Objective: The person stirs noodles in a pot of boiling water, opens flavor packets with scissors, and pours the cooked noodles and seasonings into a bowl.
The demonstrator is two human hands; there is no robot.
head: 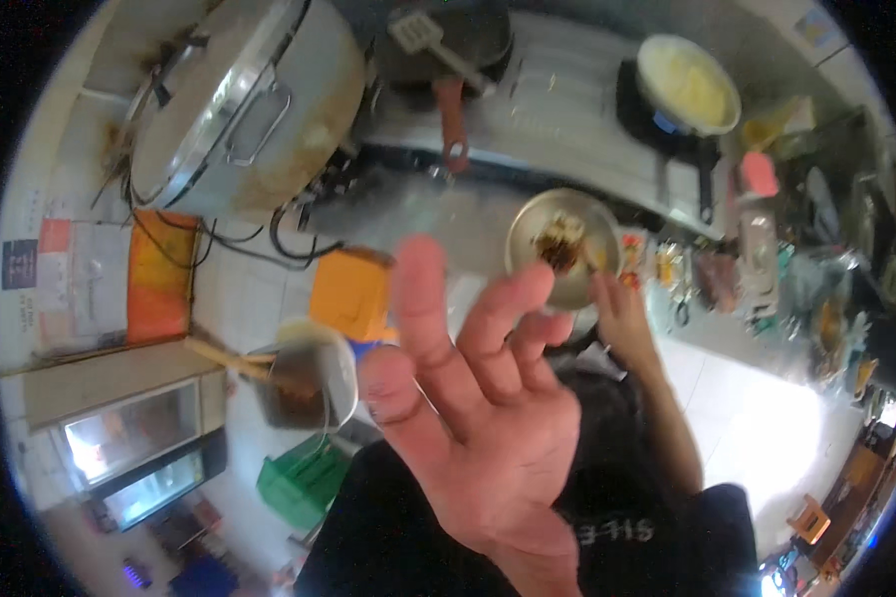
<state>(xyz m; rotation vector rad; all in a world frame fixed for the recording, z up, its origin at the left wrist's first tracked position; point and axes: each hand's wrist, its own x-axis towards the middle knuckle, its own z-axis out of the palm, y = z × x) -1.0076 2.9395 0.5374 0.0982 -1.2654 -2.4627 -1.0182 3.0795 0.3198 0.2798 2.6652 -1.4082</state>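
Note:
My left hand (485,388) is raised close to the camera, its palm towards me. Its fingers are spread and slightly curled, with nothing in them. Farther off, my right hand (621,317) is at the near right rim of a round metal bowl (526,272). Its fingertips reach over that rim. Whether they pinch a thin utensil or the rim itself is too blurred to tell. Inside the bowl lies a dark brown, sauce-like food (558,254) beside pale chopped pieces (566,224).
A large lidded pot (299,142) stands at upper left. Near it, a frying pan (478,45) carries a slotted turner (418,33). A white bowl of yellow food (691,86) rests on a dark pan (635,112). An orange container (351,295) and a green crate (302,481) are at left.

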